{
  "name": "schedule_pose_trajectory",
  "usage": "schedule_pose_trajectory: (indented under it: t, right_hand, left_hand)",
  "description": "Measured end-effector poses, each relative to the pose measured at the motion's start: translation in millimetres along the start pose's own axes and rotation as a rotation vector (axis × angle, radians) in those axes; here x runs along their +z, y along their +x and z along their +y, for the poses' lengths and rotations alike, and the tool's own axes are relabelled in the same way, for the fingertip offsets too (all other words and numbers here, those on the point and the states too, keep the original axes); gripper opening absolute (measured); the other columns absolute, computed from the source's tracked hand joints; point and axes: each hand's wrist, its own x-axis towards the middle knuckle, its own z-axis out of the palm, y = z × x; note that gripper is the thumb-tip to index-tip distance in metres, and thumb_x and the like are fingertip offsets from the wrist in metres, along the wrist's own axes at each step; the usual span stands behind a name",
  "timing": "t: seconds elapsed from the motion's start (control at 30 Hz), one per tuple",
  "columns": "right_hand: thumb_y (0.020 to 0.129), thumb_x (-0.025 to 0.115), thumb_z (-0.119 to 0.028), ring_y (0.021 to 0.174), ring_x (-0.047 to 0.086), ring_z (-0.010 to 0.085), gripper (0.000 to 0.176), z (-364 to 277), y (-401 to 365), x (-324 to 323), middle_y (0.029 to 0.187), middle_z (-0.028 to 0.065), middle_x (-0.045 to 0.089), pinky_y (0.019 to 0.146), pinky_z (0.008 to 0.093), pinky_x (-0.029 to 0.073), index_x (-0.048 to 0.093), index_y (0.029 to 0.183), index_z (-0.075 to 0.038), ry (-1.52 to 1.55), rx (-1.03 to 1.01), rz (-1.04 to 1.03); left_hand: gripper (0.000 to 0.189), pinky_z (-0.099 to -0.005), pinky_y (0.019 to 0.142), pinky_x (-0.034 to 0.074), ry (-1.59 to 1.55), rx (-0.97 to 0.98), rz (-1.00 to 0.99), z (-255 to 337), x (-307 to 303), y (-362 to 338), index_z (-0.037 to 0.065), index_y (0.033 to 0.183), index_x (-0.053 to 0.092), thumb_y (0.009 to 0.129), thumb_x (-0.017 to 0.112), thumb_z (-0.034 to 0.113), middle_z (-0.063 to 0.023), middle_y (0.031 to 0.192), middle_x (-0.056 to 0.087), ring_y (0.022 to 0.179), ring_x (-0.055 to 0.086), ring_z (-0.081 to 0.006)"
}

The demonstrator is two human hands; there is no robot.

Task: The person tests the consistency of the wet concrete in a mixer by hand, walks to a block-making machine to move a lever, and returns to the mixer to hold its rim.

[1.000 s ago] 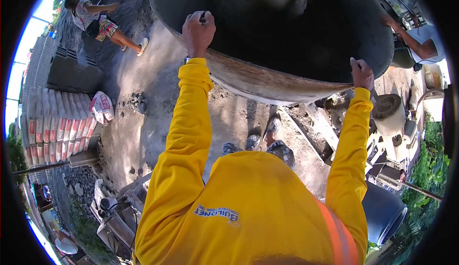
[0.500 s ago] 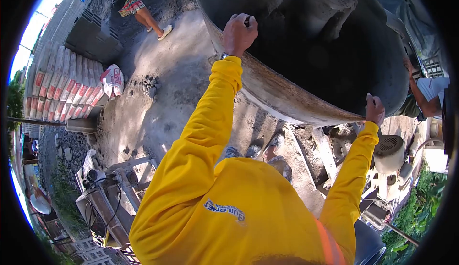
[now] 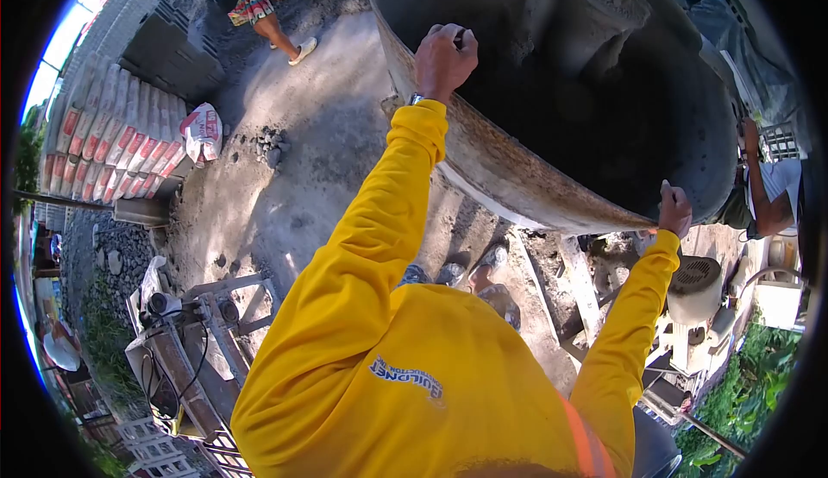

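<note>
A large round metal mixing drum (image 3: 526, 186), dark inside and rusty along its outer wall, stands tilted in front of me. A raised hub (image 3: 595, 21), crusted with grey cement, rises inside it. My left hand (image 3: 445, 62) is closed over the drum's near rim on the left, with a watch at the wrist. Lower down at the right, my right hand (image 3: 675, 208) is closed on the same rim. Both arms are stretched out in yellow sleeves. The drum's deep interior is too dark to make out.
A co-worker's hand (image 3: 750, 135) is by the drum's right side. Another person (image 3: 259, 8) is at the upper left. Stacked cement bags (image 3: 121, 128), grey blocks (image 3: 172, 51) and a metal frame machine (image 3: 185, 357) stand left. A motor (image 3: 694, 286) sits lower right.
The view has shifted slightly, so the drum and my left hand appear a little further right. Both hands keep their hold. The co-worker's hand has moved off the drum's rim.
</note>
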Motion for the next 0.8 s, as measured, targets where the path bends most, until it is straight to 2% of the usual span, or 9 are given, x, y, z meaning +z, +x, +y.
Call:
schedule_pose_trajectory:
  t: [0.13,0.23,0.4,0.6,0.8]
  right_hand:
    - [0.091,0.066,-0.046,0.06,0.062,0.0177,0.039,1,0,1,0.065,0.0065,0.065,0.062,0.0334,0.048,0.073,0.085,-0.008,0.009,-0.009,0.014]
    - [0.091,0.066,-0.045,0.06,0.062,0.0172,0.039,0,0,0,0.064,0.0064,0.064,0.061,0.0335,0.047,0.072,0.085,-0.007,0.019,0.018,-0.003]
    - [0.092,0.063,-0.047,0.067,0.066,0.0259,0.039,0,0,0,0.07,0.0078,0.068,0.065,0.0379,0.049,0.071,0.081,-0.01,0.002,0.004,-0.003]
    - [0.092,0.062,-0.049,0.073,0.068,0.0292,0.039,-3,-1,-1,0.075,0.0092,0.071,0.068,0.0397,0.05,0.072,0.084,-0.011,-0.022,0.023,-0.011]
    - [0.091,0.064,-0.048,0.074,0.069,0.0305,0.04,-10,-5,-5,0.074,0.0096,0.07,0.069,0.0402,0.051,0.072,0.087,-0.01,-0.01,0.046,-0.006]
  left_hand:
    - [0.031,-0.0401,0.086,0.056,-0.003,0.01,0.007,-2,2,0,0.003,0.103,0.072,0.093,0.063,0.031,-0.0148,0.102,0.07,0.095,0.068,-0.0319]
    - [0.031,-0.0402,0.086,0.056,-0.012,0.009,0.022,0,1,-1,0.003,0.103,0.072,0.093,0.063,0.031,-0.0145,0.102,0.07,0.095,0.068,-0.0319]
    - [0.028,-0.0417,0.086,0.056,-0.068,0.009,0.056,-1,0,0,0.003,0.104,0.071,0.092,0.061,0.027,-0.0148,0.104,0.07,0.096,0.067,-0.0332]
    - [0.029,-0.0395,0.091,0.055,-0.263,0.116,0.361,-5,1,2,0.002,0.11,0.069,0.093,0.058,0.023,-0.0179,0.108,0.071,0.099,0.068,-0.0337]
    - [0.031,-0.0378,0.092,0.055,-0.211,0.096,0.299,-8,4,2,0.003,0.113,0.068,0.096,0.053,0.025,-0.0182,0.109,0.071,0.099,0.068,-0.0319]
